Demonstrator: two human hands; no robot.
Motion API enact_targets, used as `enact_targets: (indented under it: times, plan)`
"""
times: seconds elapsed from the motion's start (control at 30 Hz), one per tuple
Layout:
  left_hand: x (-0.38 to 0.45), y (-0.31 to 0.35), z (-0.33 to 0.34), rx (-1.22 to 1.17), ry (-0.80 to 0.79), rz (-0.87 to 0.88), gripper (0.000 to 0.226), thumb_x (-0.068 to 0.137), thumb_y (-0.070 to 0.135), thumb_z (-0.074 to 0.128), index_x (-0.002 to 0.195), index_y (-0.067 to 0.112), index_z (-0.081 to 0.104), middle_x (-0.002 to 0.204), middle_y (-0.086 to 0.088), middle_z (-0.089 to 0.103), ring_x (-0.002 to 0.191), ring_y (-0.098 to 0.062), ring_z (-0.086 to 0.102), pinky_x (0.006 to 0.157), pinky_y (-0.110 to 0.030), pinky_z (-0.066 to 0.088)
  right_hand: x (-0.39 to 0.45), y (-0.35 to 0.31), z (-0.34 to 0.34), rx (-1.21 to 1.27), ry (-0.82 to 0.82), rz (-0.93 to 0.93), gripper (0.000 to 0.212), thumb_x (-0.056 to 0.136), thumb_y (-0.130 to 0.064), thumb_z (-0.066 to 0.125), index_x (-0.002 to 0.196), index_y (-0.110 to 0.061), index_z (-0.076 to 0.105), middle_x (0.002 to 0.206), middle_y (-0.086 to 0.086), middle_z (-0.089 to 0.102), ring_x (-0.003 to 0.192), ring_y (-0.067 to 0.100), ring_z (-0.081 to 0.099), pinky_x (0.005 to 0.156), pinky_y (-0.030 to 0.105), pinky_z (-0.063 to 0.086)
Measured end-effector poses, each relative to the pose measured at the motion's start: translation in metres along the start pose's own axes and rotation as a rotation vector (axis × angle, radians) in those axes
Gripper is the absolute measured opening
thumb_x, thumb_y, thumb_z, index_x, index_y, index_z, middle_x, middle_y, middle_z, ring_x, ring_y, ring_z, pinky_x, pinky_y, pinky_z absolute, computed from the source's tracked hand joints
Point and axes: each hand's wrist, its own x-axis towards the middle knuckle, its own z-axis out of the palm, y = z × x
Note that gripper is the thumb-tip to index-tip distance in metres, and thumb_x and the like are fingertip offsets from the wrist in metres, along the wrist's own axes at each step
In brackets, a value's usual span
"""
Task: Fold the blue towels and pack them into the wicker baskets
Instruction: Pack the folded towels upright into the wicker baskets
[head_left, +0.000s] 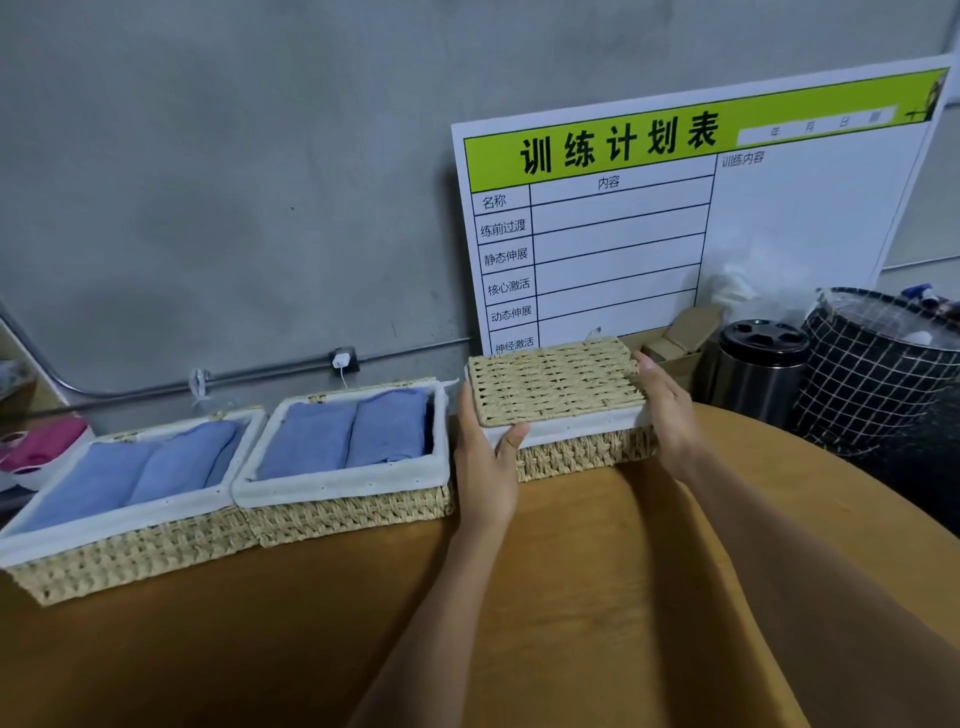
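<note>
Three wicker baskets with white liners stand in a row along the back of the brown table. The left basket (119, 564) and the middle basket (353, 512) are open, each holding two folded blue towels (156, 467) (353, 431) side by side. The right basket (576, 454) is covered by a woven wicker lid (556, 382). My left hand (485, 462) grips the lid's left front corner, thumb on its white edge. My right hand (667, 410) holds the lid's right side. The right basket's contents are hidden.
A white and green planning board (701, 208) leans on the grey wall behind the right basket. A steel canister (761, 371), a black checked hamper (883, 374) and cardboard boxes (680, 338) stand at the right. A pink object (36, 447) lies far left. The brown table (260, 623) spreads in front.
</note>
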Motion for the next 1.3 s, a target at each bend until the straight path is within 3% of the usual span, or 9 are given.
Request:
enact_targets:
  times: [0.13,0.23,0.33,0.43,0.57,0.8,0.9,1.1,1.3]
  plan:
    - [-0.004,0.014,-0.01,0.037,-0.127,-0.042,0.084,0.098,0.035,0.058,0.159,0.035,0.001,0.159,0.023,0.018,0.144,0.002,0.021,0.119,-0.025,0.023,-0.005,-0.006,-0.005,-0.036,-0.036,0.014,0.052,0.102,-0.052,0.04,0.147,-0.026,0.045,0.123,-0.017,0.057,0.13,0.018,0.044,0.107,0.039,0.03]
    - [-0.013,0.036,-0.034,0.134,-0.322,-0.07,0.085,0.096,0.053,0.053,0.155,0.046,-0.008,0.165,0.014,0.018,0.15,-0.012,0.024,0.121,-0.046,0.028,-0.012,-0.032,-0.014,-0.225,-0.03,0.05,0.058,0.1,-0.055,0.042,0.148,-0.022,0.045,0.145,0.003,0.052,0.132,0.026,0.046,0.106,0.043,0.037]
    - [-0.019,0.062,-0.072,0.348,-0.466,-0.076,0.08,0.093,0.066,0.045,0.155,0.048,-0.002,0.162,0.01,0.029,0.138,-0.014,0.045,0.108,-0.04,0.045,-0.02,-0.074,-0.021,-0.39,0.136,-0.026,0.057,0.103,-0.05,0.039,0.147,-0.015,0.046,0.149,0.014,0.048,0.136,0.035,0.044,0.108,0.046,0.036]
    - [0.011,0.084,-0.132,0.395,-0.387,-0.079,0.061,0.098,0.053,0.051,0.151,0.042,0.024,0.128,0.006,0.065,0.071,-0.005,0.066,0.056,-0.021,0.051,-0.029,-0.115,0.001,-0.45,0.012,-0.166,0.055,0.103,-0.051,0.037,0.14,-0.015,0.056,0.14,0.012,0.057,0.131,0.032,0.05,0.106,0.041,0.038]
    - [0.092,0.063,-0.218,0.511,-0.166,-0.073,0.049,0.096,0.042,0.061,0.138,0.022,0.045,0.073,0.004,0.065,0.069,-0.015,0.063,0.06,-0.025,0.042,-0.025,-0.134,0.08,-0.364,-0.246,-0.17,0.049,0.102,-0.054,0.037,0.128,-0.023,0.064,0.122,0.001,0.068,0.115,0.017,0.062,0.105,0.038,0.044]
    - [0.166,-0.023,-0.272,0.826,-0.394,-0.208,0.074,0.092,0.069,0.046,0.152,0.031,0.023,0.132,-0.02,0.06,0.117,-0.036,0.059,0.098,-0.041,0.047,0.006,-0.116,0.219,-0.366,-0.442,0.12,0.064,0.102,-0.057,0.027,0.136,-0.01,0.052,0.114,0.007,0.061,0.108,0.022,0.053,0.101,0.036,0.042]
    - [0.179,-0.048,-0.266,0.999,-0.515,-0.24,0.084,0.089,0.081,0.031,0.156,0.033,0.015,0.154,-0.011,0.043,0.136,-0.033,0.047,0.108,-0.046,0.038,0.019,-0.103,0.246,-0.587,-0.515,0.163,0.079,0.098,-0.068,0.018,0.15,-0.011,0.038,0.148,0.014,0.046,0.133,0.026,0.045,0.119,0.044,0.027]
    - [0.184,-0.072,-0.259,0.962,-0.566,-0.298,0.098,0.078,0.094,0.019,0.156,0.034,0.018,0.157,-0.004,0.041,0.14,-0.031,0.042,0.113,-0.054,0.031,0.037,-0.076,0.268,-0.75,-0.434,0.32,0.081,0.098,-0.068,0.016,0.157,-0.013,0.022,0.165,0.012,0.015,0.15,0.033,0.018,0.119,0.046,0.022]
    - [0.177,-0.075,-0.259,0.889,-0.493,-0.308,0.113,0.067,0.101,0.021,0.158,0.035,0.008,0.153,-0.008,0.046,0.138,-0.034,0.045,0.113,-0.057,0.03,0.044,-0.057,0.275,-0.605,-0.377,0.287,0.082,0.097,-0.069,0.016,0.156,-0.012,0.024,0.164,0.009,0.019,0.151,0.029,0.017,0.123,0.043,0.014]
